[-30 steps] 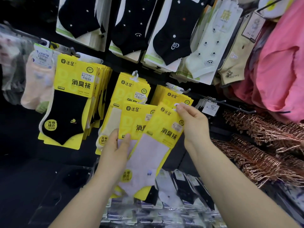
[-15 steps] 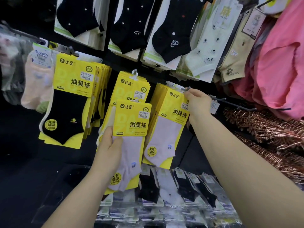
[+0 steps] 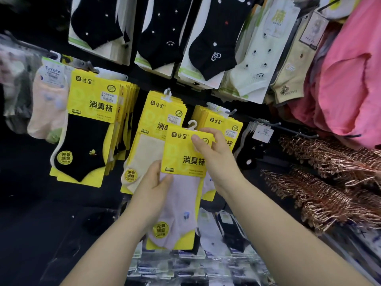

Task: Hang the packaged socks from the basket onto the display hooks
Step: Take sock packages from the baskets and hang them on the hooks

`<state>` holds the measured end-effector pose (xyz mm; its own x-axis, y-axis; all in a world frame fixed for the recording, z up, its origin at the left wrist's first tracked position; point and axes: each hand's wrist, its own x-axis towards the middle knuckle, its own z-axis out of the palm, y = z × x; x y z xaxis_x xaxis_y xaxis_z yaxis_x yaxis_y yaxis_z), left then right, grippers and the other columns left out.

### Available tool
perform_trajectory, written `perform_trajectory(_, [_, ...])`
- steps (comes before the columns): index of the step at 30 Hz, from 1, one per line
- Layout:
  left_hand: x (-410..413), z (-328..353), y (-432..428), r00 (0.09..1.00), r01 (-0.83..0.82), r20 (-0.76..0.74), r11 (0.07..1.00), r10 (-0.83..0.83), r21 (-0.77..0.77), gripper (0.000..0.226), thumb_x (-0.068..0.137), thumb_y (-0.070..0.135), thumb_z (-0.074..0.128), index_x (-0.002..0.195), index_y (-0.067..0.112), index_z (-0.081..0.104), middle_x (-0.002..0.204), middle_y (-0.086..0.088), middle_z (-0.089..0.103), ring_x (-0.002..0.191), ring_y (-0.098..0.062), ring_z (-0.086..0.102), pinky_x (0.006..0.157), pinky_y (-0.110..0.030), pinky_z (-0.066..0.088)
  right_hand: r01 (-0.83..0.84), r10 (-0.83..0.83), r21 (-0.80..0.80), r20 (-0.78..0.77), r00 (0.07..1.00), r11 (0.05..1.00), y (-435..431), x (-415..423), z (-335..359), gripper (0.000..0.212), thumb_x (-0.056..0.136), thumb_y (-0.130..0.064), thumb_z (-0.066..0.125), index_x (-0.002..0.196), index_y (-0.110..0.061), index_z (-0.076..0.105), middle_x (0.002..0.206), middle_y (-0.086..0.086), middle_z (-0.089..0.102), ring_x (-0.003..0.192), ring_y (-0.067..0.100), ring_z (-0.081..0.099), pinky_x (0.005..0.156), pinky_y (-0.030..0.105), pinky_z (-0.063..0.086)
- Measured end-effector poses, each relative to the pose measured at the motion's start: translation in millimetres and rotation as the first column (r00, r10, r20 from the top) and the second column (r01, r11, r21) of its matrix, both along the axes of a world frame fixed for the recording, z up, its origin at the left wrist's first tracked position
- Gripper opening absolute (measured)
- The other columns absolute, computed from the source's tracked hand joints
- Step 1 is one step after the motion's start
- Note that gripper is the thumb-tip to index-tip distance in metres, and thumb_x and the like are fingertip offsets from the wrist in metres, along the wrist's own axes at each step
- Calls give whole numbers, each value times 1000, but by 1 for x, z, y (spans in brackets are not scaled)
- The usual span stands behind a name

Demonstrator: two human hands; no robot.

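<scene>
A dark display wall fills the frame, with a row of black patterned socks along the top. At the upper right hangs a heap of pink clothing, and below it, at the right edge, lie piles of copper-coloured hangers. Three stacks of yellow-carded socks hang across the middle: the black-sock stack at the left, the cream-sock stack in the centre and a third stack just right of it.

In front of the last two stacks, at the centre of the frame, the packaged socks are held upright, off any hook. The left hand grips the pack's lower left edge, thumb lying across the pale sock. The right hand pinches the card's upper right corner, thumb on the front. The pack's small white hanger loop stands free above the card, below and left of the display hook tip.
</scene>
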<state>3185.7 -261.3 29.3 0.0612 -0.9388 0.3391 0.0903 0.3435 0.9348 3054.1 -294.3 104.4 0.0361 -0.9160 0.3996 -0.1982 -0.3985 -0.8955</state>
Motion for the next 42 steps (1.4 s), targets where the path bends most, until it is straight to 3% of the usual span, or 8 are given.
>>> perform_trajectory(4, [-6, -4, 0, 995, 86, 42, 996, -86, -12, 33, 96, 4, 47, 113, 31, 53, 108, 4, 65, 95, -9, 59, 82, -21, 47, 157, -152, -29, 134, 979, 987, -4, -15, 7, 10, 91, -24, 62, 91, -33, 58, 74, -4, 60, 73, 12, 58, 66, 32, 53])
perform_trajectory(10, [-5, -7, -3, 995, 78, 60, 996, -80, 44, 27, 95, 4, 51, 113, 24, 54, 103, 5, 64, 83, 0, 60, 66, -4, 45, 392, -383, -29, 161, 910, 919, -29, -53, 32, 10, 98, -29, 50, 106, -23, 50, 83, -5, 54, 67, 7, 49, 58, 26, 44])
perform_trajectory(17, [-5, -8, -2, 997, 74, 9, 993, -75, 87, 18, 95, 3, 50, 98, 17, 61, 90, -2, 72, 67, 4, 64, 61, -7, 47, 388, -391, 56, 62, 918, 920, -54, -44, 44, 27, 96, -33, 51, 117, -16, 51, 105, 5, 59, 106, 28, 58, 96, 47, 49])
perform_trajectory(24, [-9, -9, 1, 997, 72, 30, 992, -75, 103, 16, 94, 2, 51, 98, 12, 62, 92, -4, 72, 79, -10, 64, 65, -6, 48, 409, -411, 53, 28, 911, 911, -50, -49, 25, 22, 90, -29, 64, 84, -10, 55, 81, 1, 62, 67, 14, 58, 56, 25, 50])
perform_trajectory(26, [-12, -10, 6, 996, 80, 40, 990, -85, 117, 15, 94, 3, 51, 98, 13, 62, 94, -5, 72, 82, -12, 64, 71, -9, 48, 388, -390, 96, 3, 921, 917, -42, -54, 9, 17, 89, -24, 65, 83, -11, 58, 83, 3, 62, 76, 18, 59, 75, 35, 52])
perform_trajectory(32, [-30, -28, 25, 980, 121, 136, 978, -145, 170, 21, 93, 1, 50, 91, 19, 61, 88, 0, 70, 82, -11, 62, 83, -21, 48, 294, -263, 358, -133, 956, 886, -6, -71, -59, 15, 90, -21, 65, 88, -12, 53, 76, 3, 47, 64, 12, 45, 63, 25, 44])
perform_trajectory(37, [-35, -50, 37, 948, 98, 274, 967, -162, 234, 21, 93, 6, 51, 87, 24, 59, 86, 5, 70, 79, -9, 62, 63, -11, 46, 193, -120, 482, -178, 977, 855, 37, -73, -112, 13, 89, -10, 63, 84, -16, 52, 78, 2, 52, 67, 13, 48, 61, 22, 43])
perform_trajectory(42, [-29, -107, 52, 780, 96, 541, 914, -315, 395, 12, 94, 9, 51, 94, 19, 58, 95, -6, 67, 87, -26, 63, 75, -34, 51, 105, 42, 593, -228, 973, 798, 81, -72, -176, 21, 91, -1, 56, 77, -17, 55, 69, 2, 54, 60, 12, 50, 57, 19, 43])
